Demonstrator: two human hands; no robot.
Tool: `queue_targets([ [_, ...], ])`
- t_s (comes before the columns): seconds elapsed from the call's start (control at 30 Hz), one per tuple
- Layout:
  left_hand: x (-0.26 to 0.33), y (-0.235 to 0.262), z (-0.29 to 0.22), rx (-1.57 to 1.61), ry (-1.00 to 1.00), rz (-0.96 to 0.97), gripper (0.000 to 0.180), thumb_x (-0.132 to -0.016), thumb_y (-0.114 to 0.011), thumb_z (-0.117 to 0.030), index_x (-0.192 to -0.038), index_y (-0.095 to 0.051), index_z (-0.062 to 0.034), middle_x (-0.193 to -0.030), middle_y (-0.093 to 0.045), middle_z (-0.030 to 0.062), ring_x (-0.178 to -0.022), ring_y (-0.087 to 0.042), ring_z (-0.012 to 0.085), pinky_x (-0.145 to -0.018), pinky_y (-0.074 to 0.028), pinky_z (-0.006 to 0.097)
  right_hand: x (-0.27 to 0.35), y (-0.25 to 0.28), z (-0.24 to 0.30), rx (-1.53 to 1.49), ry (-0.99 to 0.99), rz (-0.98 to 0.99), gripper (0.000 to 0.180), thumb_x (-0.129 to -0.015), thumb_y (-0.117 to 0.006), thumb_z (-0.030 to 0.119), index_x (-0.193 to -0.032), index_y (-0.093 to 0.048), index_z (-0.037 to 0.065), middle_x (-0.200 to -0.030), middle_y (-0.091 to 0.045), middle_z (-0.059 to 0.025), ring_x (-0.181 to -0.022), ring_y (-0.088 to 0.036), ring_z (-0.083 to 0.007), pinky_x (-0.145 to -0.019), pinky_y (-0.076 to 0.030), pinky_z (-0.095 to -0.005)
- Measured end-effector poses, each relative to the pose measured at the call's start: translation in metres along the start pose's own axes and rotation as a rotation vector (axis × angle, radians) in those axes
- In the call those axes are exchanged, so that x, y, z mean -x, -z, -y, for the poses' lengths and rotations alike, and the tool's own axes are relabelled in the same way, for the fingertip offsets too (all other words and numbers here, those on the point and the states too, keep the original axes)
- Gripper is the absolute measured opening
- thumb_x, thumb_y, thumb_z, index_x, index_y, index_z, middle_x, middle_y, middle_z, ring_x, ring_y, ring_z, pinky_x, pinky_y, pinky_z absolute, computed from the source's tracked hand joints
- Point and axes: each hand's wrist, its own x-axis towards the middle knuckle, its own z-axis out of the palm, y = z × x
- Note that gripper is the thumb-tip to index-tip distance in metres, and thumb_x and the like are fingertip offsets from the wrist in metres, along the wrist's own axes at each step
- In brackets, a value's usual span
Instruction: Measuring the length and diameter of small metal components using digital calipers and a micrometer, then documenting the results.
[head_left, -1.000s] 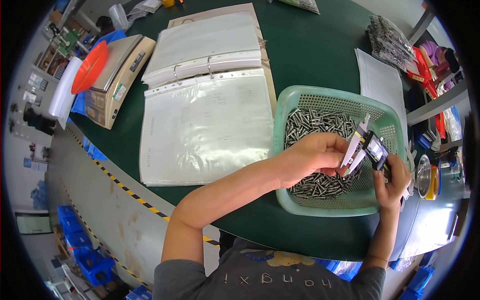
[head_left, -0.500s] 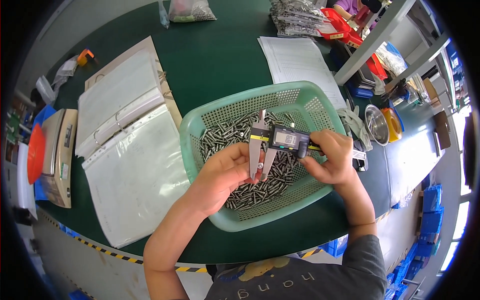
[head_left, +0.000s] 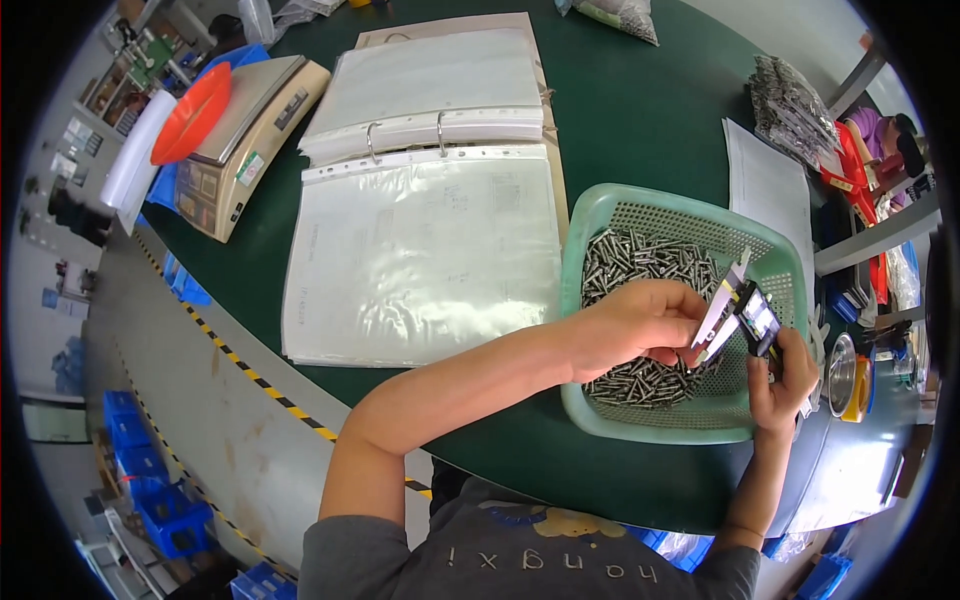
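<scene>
My right hand (head_left: 783, 382) grips a digital caliper (head_left: 757, 318) by its body, thumb near the display. The caliper is tilted over a green perforated plastic basket (head_left: 590, 215). My left hand (head_left: 645, 325) is closed at the caliper's jaws, its fingertips pinching a small metal pin that is mostly hidden by fingers and jaws. Under both hands, many similar metal pins (head_left: 640, 258) lie heaped in the basket. Left of the basket, an open ring binder (head_left: 425, 255) with pages in clear sleeves lies flat on the green table (head_left: 660, 110).
A beige scale (head_left: 245, 150) with an orange-red pan (head_left: 193, 115) stands at the left. Paper sheets (head_left: 765, 185) lie behind the basket, with bagged parts (head_left: 790, 105) and red bins (head_left: 850, 165) beyond. A metal bowl (head_left: 840, 375) sits at the right. Another person (head_left: 885, 135) is at the far right.
The view has swung left, so the binder and scale fill more of it. The caliper is now turned more edge-on; both hands stay at it above the basket.
</scene>
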Motion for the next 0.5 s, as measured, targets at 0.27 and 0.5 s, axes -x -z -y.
queue_targets([
  [0.27,0.0013,0.0006,0.0029,0.015,-0.018,0.008,0.016,-0.084,-0.048,-0.010,-0.097,-0.050,-0.0012,-0.087,-0.056,0.0050,-0.077,-0.052,0.0097,-0.067,-0.040,0.021,-0.0002,-0.0001,0.0012,-0.001,0.005,0.004,0.031,-0.070,-0.060,0.022,-0.083,-0.051,-0.005,-0.058,-0.042,-0.0074,-0.042,-0.036,-0.0151,-0.039,-0.028,-0.0252],
  [0.5,-0.0032,0.0009,0.0029,0.013,0.017,0.026,0.020,-0.084,-0.050,-0.015,-0.099,-0.049,-0.0011,-0.087,-0.056,0.0068,-0.079,-0.053,0.0122,-0.069,-0.041,0.023,-0.0006,0.0019,0.0041,0.041,0.013,0.035,0.030,-0.069,-0.057,0.016,-0.091,-0.053,-0.004,-0.061,-0.046,-0.0097,-0.046,-0.042,-0.0196,-0.042,-0.034,-0.0272],
])
